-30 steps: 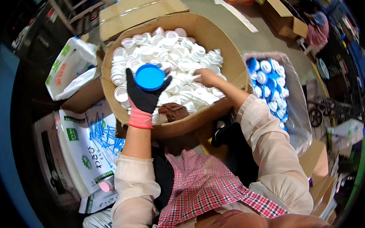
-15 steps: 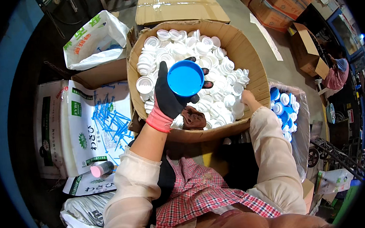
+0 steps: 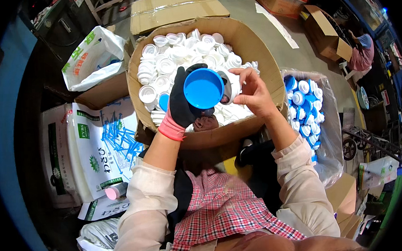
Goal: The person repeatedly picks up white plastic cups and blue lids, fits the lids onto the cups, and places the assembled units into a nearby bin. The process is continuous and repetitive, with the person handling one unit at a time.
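My left hand (image 3: pixel 180 101), in a black glove with a pink cuff, is closed around a shallow round blue plastic cap (image 3: pixel 203 88) above a cardboard box. My bare right hand (image 3: pixel 256 93) pinches a white stepped plastic cap (image 3: pixel 233 84) close to the blue cap's right side. Whether the two parts touch, I cannot tell. Many similar white caps (image 3: pixel 165 66) fill the box (image 3: pixel 251 36) below. Another blue piece (image 3: pixel 164 101) shows beside my left glove. A crumpled brown item (image 3: pixel 205 124) lies at the box's near edge.
At right, a plastic-lined container (image 3: pixel 327 157) holds blue-and-white assembled pieces (image 3: pixel 306 102). On the left, thin blue plastic sticks (image 3: pixel 122 136) lie on a printed sack (image 3: pixel 92 176), near a pink-ended cylinder (image 3: pixel 115 192). A white bag (image 3: pixel 86 63) stands beyond. Another person (image 3: pixel 363 55) sits far right.
My right hand has risen from the box's right side with a white cap and come beside the blue cap. My left hand still holds the blue cap. The whole view has shifted slightly.
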`<state>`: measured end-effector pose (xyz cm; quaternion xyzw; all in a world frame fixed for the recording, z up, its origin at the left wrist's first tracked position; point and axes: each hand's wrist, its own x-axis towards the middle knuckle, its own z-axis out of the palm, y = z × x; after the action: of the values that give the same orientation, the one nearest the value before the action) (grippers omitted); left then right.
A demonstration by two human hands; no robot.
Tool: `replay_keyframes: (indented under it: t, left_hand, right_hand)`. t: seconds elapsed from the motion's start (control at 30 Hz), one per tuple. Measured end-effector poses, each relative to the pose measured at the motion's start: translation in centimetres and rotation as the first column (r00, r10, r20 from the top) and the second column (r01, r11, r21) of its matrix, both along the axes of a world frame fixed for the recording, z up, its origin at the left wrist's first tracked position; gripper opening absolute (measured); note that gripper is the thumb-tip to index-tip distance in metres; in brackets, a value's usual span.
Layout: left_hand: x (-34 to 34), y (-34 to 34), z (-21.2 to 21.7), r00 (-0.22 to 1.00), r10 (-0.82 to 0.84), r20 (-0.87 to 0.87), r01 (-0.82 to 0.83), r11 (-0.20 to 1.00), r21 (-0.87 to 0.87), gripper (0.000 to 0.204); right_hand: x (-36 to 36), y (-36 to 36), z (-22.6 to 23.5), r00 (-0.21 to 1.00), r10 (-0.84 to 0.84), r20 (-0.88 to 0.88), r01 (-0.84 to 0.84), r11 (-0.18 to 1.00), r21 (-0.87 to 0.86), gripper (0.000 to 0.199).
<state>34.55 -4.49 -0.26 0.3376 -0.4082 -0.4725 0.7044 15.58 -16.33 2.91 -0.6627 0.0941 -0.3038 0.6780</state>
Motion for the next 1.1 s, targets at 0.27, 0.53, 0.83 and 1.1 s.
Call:
replay_keyframes:
  t: [0.27, 0.53, 0.83, 1.1]
  left_hand:
    - [-1.2, 0.1, 0.2, 0.935, -0.199, -0.295, 0.230, 0.970, 0.075, 0.060]
    - [-3.5, -0.1, 0.3, 0.867, 0.032, 0.498, -0.008, 0.999, -0.050, 0.043]
    - [-4.0, -0.3, 1.6, 0.768, 0.134, 0.627, -0.123, 0.991, -0.061, 0.057]
    - [-3.4, -0.1, 1.0, 0.984, -0.160, -0.076, 0.177, 0.925, 0.337, 0.056]
  right_hand:
    - [-2.1, 0.8, 1.2, 0.991, -0.130, -0.043, 0.102, 0.907, -0.409, 0.063]
    - [-1.5, 2.0, 1.3, 0.963, -0.267, -0.020, 0.137, 0.556, -0.820, 0.059]
    - [-1.5, 1.8, 0.7, 0.951, -0.308, -0.024, 0.155, 0.543, -0.825, 0.059]
    - [-1.4, 2.3, 0.2, 0.930, -0.361, -0.072, 0.124, 0.491, -0.862, 0.069]
